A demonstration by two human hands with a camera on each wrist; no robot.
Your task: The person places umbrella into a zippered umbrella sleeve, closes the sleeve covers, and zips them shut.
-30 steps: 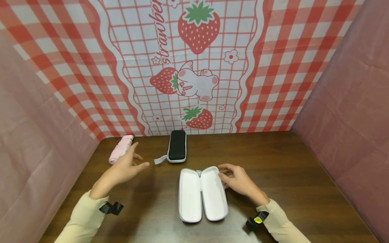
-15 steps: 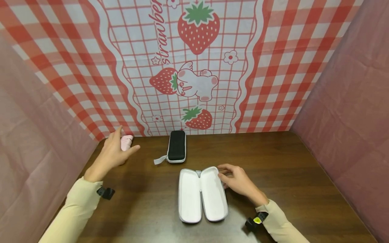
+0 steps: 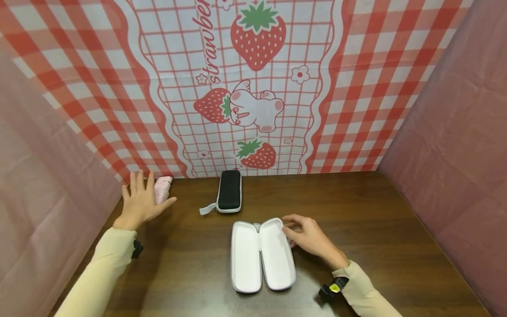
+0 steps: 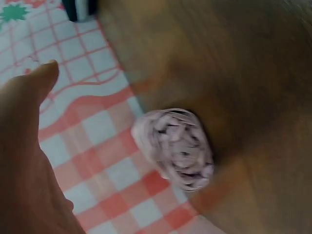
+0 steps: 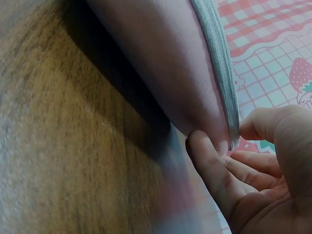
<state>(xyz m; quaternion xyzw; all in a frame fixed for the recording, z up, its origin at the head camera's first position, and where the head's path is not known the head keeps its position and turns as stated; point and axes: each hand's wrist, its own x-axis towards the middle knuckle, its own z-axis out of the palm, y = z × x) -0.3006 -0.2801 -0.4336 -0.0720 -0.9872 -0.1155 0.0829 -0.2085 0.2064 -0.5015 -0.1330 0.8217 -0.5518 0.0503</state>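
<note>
Left hand point(image 3: 139, 203): holding fingers apart beside pink roll point(image 3: 163, 188).
Right hand point(image 3: 310, 235): pinching open case point(image 3: 247, 259) at its edge.
Black case point(image 3: 229, 190): lying beyond open case.

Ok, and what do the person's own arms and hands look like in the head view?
The left hand and right hand are ungloved. The left sleeve and right sleeve are plain pale yellow. The left wrist camera looks black; the right wrist camera is black, beside a bright yellow patch. I see no cables.
</note>
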